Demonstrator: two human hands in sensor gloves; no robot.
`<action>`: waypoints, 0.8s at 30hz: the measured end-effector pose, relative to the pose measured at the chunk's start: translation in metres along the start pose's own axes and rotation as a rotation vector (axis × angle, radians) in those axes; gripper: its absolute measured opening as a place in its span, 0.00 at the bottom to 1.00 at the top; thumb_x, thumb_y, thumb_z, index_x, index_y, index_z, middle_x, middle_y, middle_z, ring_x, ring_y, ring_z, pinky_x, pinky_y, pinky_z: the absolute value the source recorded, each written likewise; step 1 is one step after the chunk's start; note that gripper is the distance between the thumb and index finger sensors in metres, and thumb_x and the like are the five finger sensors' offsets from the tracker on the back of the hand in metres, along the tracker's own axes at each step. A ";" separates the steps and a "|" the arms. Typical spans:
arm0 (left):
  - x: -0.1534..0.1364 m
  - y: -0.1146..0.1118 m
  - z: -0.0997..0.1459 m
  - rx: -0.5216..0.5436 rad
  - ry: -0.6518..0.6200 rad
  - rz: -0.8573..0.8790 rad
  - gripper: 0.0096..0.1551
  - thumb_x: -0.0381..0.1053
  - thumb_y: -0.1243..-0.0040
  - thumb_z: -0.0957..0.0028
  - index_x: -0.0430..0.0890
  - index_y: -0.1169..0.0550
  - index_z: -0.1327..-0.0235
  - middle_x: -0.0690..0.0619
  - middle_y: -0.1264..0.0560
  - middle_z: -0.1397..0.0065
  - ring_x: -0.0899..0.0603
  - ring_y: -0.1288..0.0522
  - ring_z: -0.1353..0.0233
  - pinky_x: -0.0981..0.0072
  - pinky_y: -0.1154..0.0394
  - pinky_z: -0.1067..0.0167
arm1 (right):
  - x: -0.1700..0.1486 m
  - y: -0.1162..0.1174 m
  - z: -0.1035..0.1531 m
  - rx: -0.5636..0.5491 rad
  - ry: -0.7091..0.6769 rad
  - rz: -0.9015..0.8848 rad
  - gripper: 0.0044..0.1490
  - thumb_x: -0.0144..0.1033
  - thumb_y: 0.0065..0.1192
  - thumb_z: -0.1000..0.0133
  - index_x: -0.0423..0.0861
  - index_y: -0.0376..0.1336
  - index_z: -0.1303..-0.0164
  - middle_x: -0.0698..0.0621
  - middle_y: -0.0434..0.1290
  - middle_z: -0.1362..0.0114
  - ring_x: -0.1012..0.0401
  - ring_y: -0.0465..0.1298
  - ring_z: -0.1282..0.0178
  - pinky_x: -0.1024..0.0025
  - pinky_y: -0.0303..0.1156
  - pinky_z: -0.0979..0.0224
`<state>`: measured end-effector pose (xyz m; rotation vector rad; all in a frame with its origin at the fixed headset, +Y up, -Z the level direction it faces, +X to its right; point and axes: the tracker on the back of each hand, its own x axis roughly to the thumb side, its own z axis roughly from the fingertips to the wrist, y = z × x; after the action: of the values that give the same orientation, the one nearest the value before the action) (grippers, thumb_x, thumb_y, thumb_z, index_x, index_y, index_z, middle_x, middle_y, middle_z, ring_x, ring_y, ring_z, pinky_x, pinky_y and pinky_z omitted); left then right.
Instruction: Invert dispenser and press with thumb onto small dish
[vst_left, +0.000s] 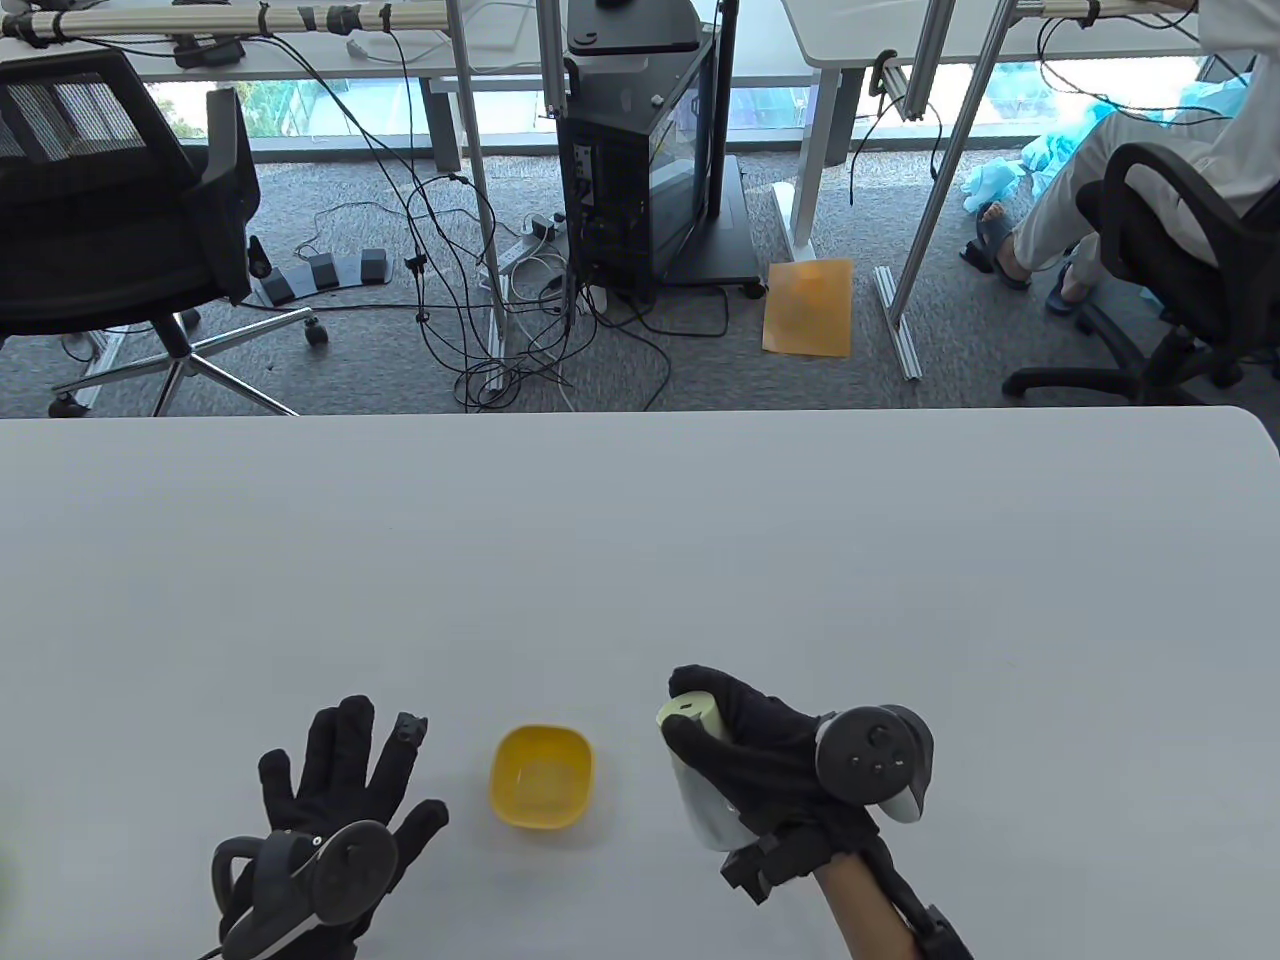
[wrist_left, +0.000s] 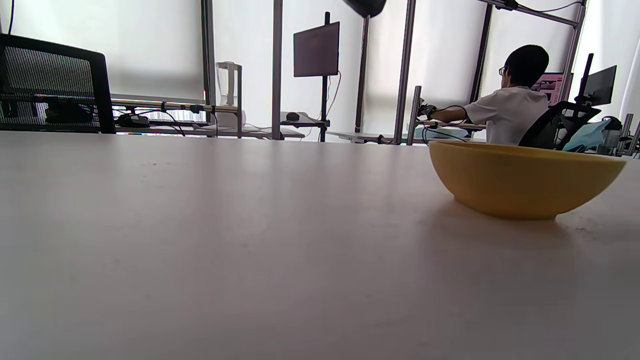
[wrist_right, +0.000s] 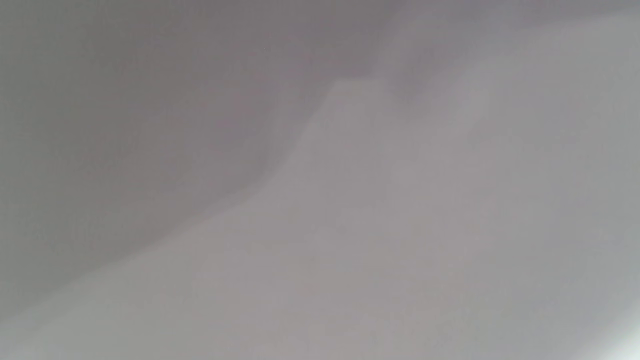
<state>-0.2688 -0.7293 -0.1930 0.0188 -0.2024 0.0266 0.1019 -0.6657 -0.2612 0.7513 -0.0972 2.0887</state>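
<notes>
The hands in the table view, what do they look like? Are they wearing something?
Both the left hand and the right hand wear black gloves. A dark grey tracker shaped like a game controller, with round buttons, is strapped on the back of each. A bare forearm shows behind the right glove, with black straps.

The table view looks steeply down from above the near edge of the table (vst_left: 640, 560), facing the office floor beyond, with the yellow dish (vst_left: 542, 777) low in frame. The left wrist view sits almost at tabletop level, just left of that dish (wrist_left: 525, 177), facing the far desks. The right wrist view shows only a grey blur.
</notes>
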 end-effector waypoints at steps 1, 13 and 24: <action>0.000 0.000 0.000 0.000 0.000 -0.002 0.47 0.76 0.72 0.40 0.56 0.46 0.09 0.35 0.52 0.08 0.26 0.50 0.11 0.18 0.52 0.29 | 0.008 -0.001 -0.008 0.058 -0.003 0.043 0.50 0.59 0.59 0.35 0.24 0.66 0.29 0.28 0.77 0.41 0.44 0.85 0.53 0.50 0.82 0.56; 0.001 0.007 0.005 0.041 -0.008 0.007 0.47 0.76 0.72 0.40 0.56 0.47 0.08 0.35 0.53 0.08 0.26 0.51 0.11 0.18 0.53 0.29 | 0.068 0.038 -0.090 0.777 0.243 0.427 0.50 0.57 0.60 0.34 0.21 0.66 0.30 0.26 0.77 0.41 0.42 0.85 0.54 0.48 0.81 0.56; -0.002 0.008 0.005 0.047 -0.001 0.012 0.47 0.76 0.72 0.40 0.56 0.47 0.08 0.35 0.53 0.08 0.26 0.51 0.11 0.18 0.53 0.29 | 0.064 0.092 -0.125 1.098 0.436 0.491 0.51 0.55 0.62 0.34 0.17 0.66 0.30 0.23 0.77 0.42 0.40 0.85 0.55 0.46 0.81 0.57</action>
<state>-0.2718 -0.7215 -0.1885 0.0643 -0.2032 0.0436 -0.0557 -0.6328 -0.3090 0.9025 1.3098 2.6724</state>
